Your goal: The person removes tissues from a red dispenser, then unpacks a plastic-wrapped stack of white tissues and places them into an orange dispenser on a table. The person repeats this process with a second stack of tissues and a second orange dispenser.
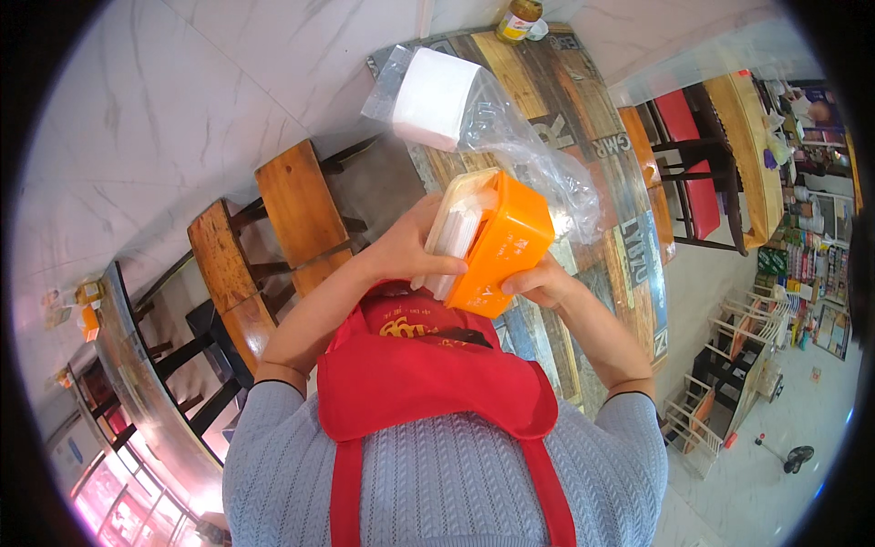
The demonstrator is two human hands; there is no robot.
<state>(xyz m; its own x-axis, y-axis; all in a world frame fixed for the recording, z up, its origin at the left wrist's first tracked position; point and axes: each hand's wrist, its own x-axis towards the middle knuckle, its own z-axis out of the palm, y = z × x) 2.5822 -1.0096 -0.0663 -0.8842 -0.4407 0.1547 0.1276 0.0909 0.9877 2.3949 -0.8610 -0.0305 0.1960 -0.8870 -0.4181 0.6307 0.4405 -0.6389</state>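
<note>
Both hands hold an orange plastic napkin box, tilted, in front of the red apron. My left hand grips its pale cover side, the thumb on a stack of white paper napkins that shows between the cover and the orange shell. My right hand holds the orange shell at its lower right, thumb on the near face and the other fingers hidden behind it. Beyond the box, a clear plastic bag lies on the patterned table, with a white block of napkins at its far end.
The table has a patchwork wood-plank top. A jar with a yellowish lid and a small white cup stand at its far end by the wall. Wooden stools are at the left; red-seated chairs are at the right.
</note>
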